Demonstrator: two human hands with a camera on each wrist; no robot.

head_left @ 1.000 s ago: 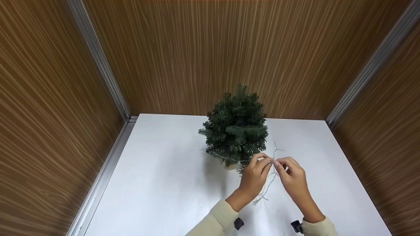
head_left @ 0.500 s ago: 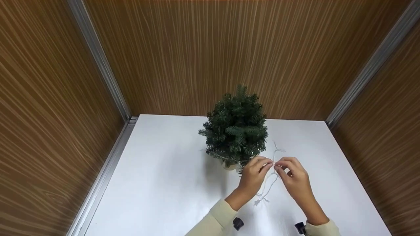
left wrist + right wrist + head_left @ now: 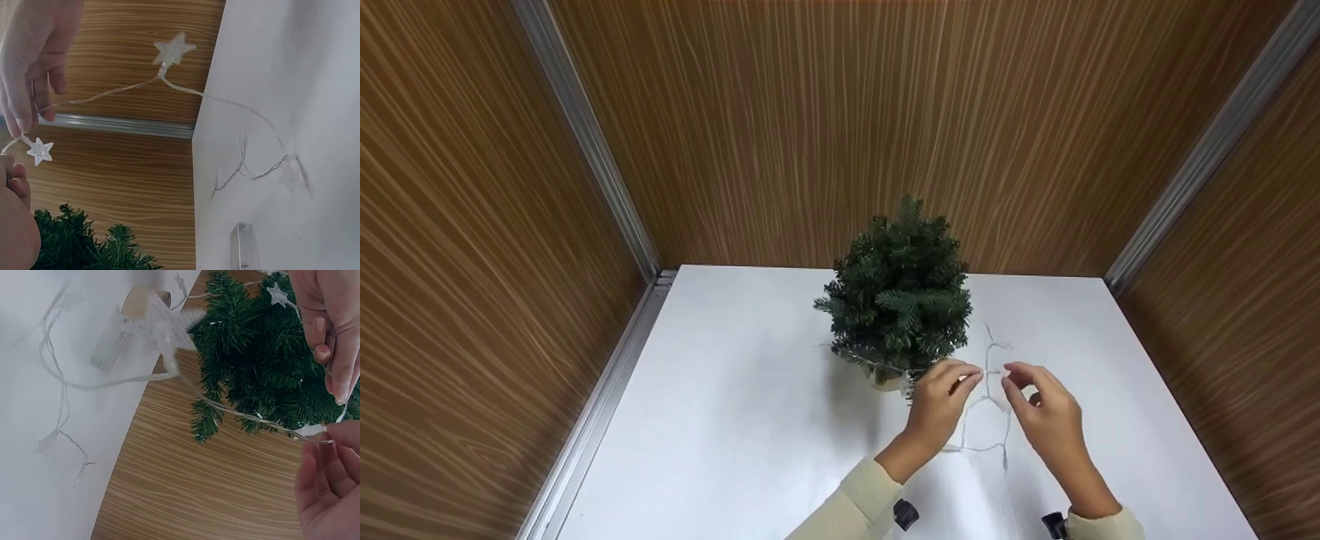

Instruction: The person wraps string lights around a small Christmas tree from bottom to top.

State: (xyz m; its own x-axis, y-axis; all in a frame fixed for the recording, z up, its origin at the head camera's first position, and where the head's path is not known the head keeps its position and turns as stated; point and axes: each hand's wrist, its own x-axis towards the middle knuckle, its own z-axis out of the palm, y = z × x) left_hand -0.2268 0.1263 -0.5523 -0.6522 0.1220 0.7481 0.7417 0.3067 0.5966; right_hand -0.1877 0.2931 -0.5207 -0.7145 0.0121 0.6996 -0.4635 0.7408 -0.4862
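A string of star lights (image 3: 121, 90), clear wire with translucent stars, runs between both hands and down to the table. Thumb and fingertips of my left hand (image 3: 936, 403) pinch the wire close to the tree's right side. My right hand (image 3: 1046, 409) holds the wire a little further right, seen with its thumb against it in the right wrist view. One small star (image 3: 40, 151) hangs between the hands. A larger star (image 3: 172, 50) dangles on the loose stretch. The small artificial Christmas tree (image 3: 901, 294) stands upright, with part of the string along its lower branches.
The tree's beige base (image 3: 888, 383) rests on the white table (image 3: 720, 420). A clear plastic box (image 3: 243, 247) lies on the table near the tree. Wood-grain panels (image 3: 825, 135) enclose the back and sides.
My right hand has moved right, away from the left hand, which stays nearly in place. The hanging part of the string has swung right and spread out.
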